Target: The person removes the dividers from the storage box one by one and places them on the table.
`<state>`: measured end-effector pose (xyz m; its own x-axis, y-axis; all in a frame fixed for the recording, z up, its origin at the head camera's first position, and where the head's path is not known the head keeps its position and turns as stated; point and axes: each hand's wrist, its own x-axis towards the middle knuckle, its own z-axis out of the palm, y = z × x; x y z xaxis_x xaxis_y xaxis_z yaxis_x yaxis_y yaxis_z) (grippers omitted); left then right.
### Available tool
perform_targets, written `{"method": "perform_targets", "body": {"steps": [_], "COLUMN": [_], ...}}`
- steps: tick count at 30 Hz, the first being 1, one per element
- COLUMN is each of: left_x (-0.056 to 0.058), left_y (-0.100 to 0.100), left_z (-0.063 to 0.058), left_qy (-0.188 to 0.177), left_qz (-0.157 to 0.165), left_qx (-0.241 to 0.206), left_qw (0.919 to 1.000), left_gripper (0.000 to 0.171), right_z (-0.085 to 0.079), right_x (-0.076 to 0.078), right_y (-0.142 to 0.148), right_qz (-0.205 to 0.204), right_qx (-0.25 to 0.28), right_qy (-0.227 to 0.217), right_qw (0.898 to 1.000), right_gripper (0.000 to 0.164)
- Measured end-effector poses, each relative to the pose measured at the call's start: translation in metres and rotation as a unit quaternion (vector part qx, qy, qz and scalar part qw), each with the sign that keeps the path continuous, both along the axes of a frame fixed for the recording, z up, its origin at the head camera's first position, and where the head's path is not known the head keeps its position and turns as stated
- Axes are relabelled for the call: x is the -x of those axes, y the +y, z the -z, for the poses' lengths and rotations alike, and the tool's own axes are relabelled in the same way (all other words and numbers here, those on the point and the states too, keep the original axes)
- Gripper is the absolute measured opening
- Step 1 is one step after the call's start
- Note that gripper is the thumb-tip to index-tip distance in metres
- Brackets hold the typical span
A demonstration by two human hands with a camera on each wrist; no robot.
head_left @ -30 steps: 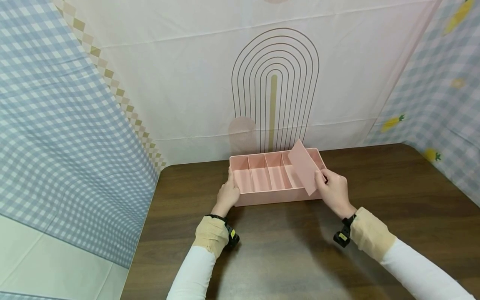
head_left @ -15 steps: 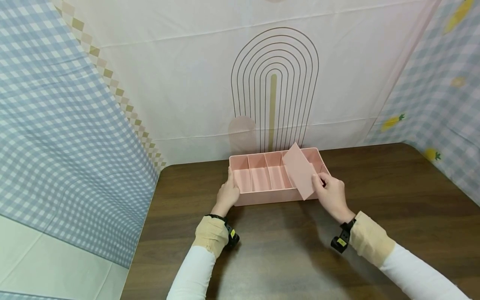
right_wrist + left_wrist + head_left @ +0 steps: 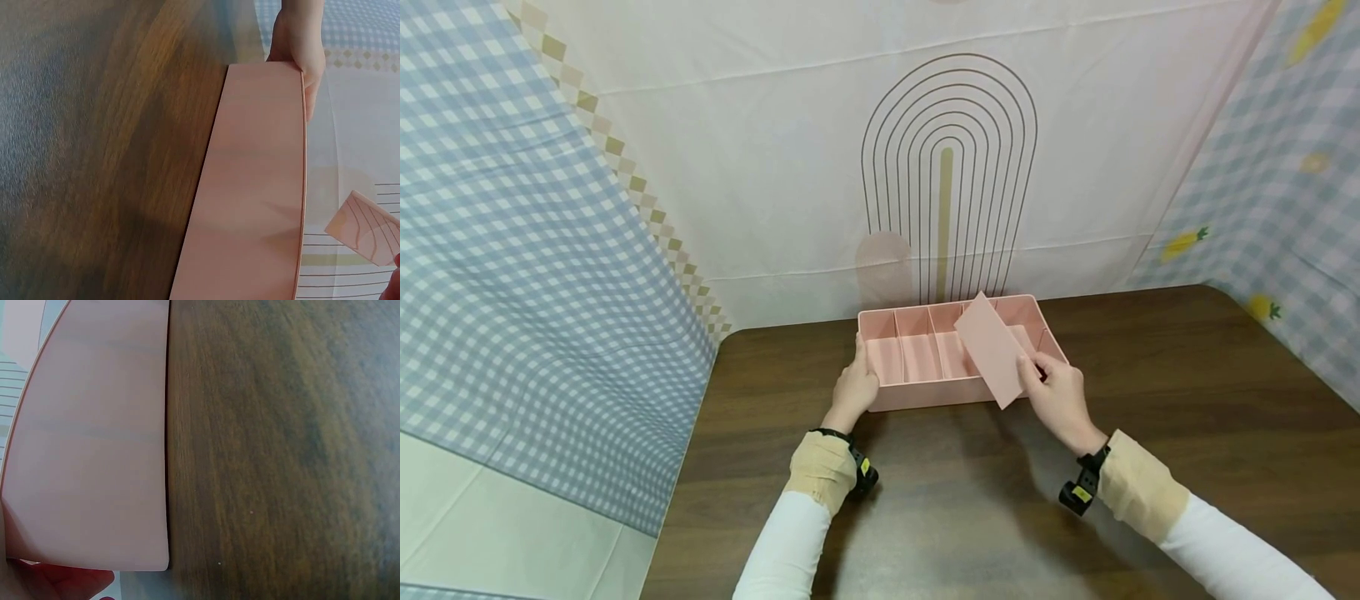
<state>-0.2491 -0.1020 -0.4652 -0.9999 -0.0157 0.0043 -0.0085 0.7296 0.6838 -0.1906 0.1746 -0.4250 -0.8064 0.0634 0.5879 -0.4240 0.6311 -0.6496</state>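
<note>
A long pink divider box sits on the table, its front wall filling much of the left wrist view. My left hand grips the box's left end; its fingers wrap round the outside of that end. Above the box's right half, my right hand pinches a flat pink divider panel by its right edge. The panel is tilted, with its lower corner overlapping the front wall in the head view. In the right wrist view the panel appears beyond the rim, partly out of frame.
Upright dividers split the box's left part into narrow compartments; the right end compartment is wider. Brown wood tabletop extends in front and to both sides. A patterned cloth hangs right behind the box, with checked cloth at left.
My right hand has moved left and toward me, carrying the divider panel across the box and uncovering its right end. The left hand and the box have stayed put.
</note>
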Motion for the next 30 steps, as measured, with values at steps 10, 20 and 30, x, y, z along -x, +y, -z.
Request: {"method": "perform_targets", "body": {"steps": [10, 20, 30], "left_x": [0.001, 0.003, 0.001], "left_y": [0.000, 0.000, 0.000], "left_z": [0.000, 0.002, 0.002], "left_qy": [0.001, -0.001, -0.002], "left_qz": [-0.004, -0.002, -0.003], "left_qx": [0.005, 0.003, 0.004], "left_qw": [1.0000, 1.0000, 1.0000], "left_gripper": [0.062, 0.065, 0.063], "right_z": [-0.002, -0.001, 0.000], "right_x": [-0.010, -0.019, -0.025], "right_y": [-0.004, -0.009, -0.013], "right_qz": [-0.007, -0.028, -0.038], "right_qx": [0.011, 0.019, 0.025], "right_qy": [-0.016, -0.023, -0.024], "right_qw": [1.000, 0.999, 0.999], "right_gripper": [0.030, 0.026, 0.019]}}
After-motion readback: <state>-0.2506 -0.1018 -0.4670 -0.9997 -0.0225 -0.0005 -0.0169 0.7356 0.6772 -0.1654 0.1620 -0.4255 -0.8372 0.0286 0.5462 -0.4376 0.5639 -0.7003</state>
